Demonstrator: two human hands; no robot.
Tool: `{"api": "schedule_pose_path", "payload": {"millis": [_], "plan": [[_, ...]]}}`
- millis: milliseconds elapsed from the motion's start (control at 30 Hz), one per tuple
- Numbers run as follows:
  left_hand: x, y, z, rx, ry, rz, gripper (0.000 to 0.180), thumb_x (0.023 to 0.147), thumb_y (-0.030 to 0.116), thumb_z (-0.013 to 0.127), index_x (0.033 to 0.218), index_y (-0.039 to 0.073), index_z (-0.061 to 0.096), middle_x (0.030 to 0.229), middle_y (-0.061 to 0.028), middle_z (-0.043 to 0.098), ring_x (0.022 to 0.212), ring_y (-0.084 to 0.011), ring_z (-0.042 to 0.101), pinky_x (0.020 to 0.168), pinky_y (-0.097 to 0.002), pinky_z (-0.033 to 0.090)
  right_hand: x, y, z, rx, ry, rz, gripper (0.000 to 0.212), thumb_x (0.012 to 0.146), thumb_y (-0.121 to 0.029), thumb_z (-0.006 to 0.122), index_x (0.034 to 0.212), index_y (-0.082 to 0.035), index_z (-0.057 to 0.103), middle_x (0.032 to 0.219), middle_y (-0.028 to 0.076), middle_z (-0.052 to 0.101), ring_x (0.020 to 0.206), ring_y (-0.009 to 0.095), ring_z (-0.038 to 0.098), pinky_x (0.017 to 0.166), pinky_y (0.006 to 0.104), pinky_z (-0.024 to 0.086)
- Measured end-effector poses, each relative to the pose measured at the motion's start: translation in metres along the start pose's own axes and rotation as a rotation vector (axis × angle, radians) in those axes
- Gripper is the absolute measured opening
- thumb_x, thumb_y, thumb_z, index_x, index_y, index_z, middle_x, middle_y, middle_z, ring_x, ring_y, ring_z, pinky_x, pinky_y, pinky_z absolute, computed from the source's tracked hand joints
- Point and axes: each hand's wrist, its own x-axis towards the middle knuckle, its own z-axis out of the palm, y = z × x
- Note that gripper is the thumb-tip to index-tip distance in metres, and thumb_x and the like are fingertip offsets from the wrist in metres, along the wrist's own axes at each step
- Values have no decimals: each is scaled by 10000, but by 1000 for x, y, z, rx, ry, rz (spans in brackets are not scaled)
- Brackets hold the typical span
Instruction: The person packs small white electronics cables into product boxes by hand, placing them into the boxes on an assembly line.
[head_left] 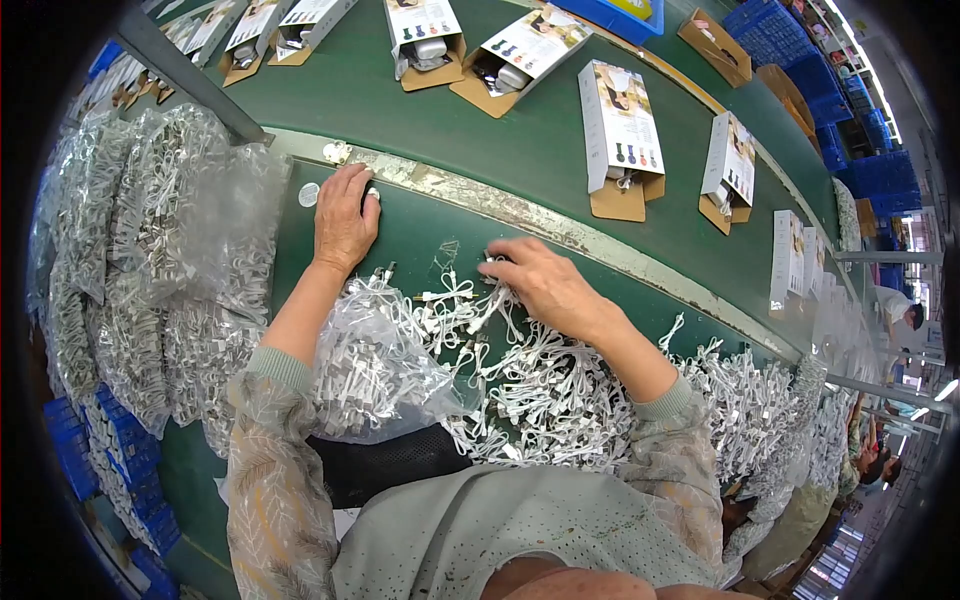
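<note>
My left hand rests on the green work surface against the worn metal rail, fingers stretched forward and thumb apart. A small white piece shows beside its thumb; I cannot tell whether they touch. To the right, my right hand has its thumb and forefinger closed at a tied white charging cable, partly hidden by the fingers. Just below lies a loose heap of bundled white cables. A clear plastic bag of cables lies between my forearms.
Past the metal rail, a green conveyor belt carries open printed boxes with white items inside. Stacked bags of cables stand at the left; more cables lie at the right. Blue crates stand at the far right.
</note>
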Motion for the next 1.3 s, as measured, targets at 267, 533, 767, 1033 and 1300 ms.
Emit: {"api": "schedule_pose_path", "payload": {"millis": [267, 533, 767, 1033, 1300], "plan": [[-2, -17, -9, -1, 13, 4, 302, 779, 81, 547, 1076, 28, 553, 1160, -138, 558, 1111, -331, 502, 978, -423, 376, -12, 2, -7, 287, 15, 347, 146, 791, -118, 672, 873, 4, 669, 768, 98, 654, 696, 247, 627, 663, 334, 500], [22, 29, -27, -1, 30, 24, 296, 782, 78, 546, 1073, 27, 552, 1162, -141, 556, 1108, -335, 502, 972, -428, 379, -35, 16, -75, 1041, 254, 850, 154, 834, -138, 662, 884, 7, 670, 743, 34, 637, 613, 76, 577, 578, 202, 507], [63, 113, -59, 4, 16, 9, 307, 794, 76, 539, 1097, 25, 554, 1180, -144, 548, 1132, -328, 489, 988, -425, 366, -37, 97, -147, 1278, 855, 852, 202, 873, -144, 618, 911, 54, 599, 780, 80, 614, 640, 129, 600, 597, 231, 557], [81, 136, -46, -38, 9, 12, 307, 781, 61, 541, 1086, 21, 552, 1156, -145, 550, 1113, -330, 497, 980, -426, 374, 9, 192, -187, 892, 1154, 938, 181, 814, -85, 641, 887, 77, 608, 785, 115, 639, 667, 201, 628, 592, 332, 531], [35, 46, -60, -14, 14, 14, 304, 801, 72, 532, 1101, 27, 545, 1172, -148, 548, 1122, -341, 494, 981, -422, 376, 21, 25, -72, 182, 308, 337, 311, 782, -182, 665, 1068, -69, 618, 995, 136, 599, 952, 300, 581, 848, 369, 467]]}}
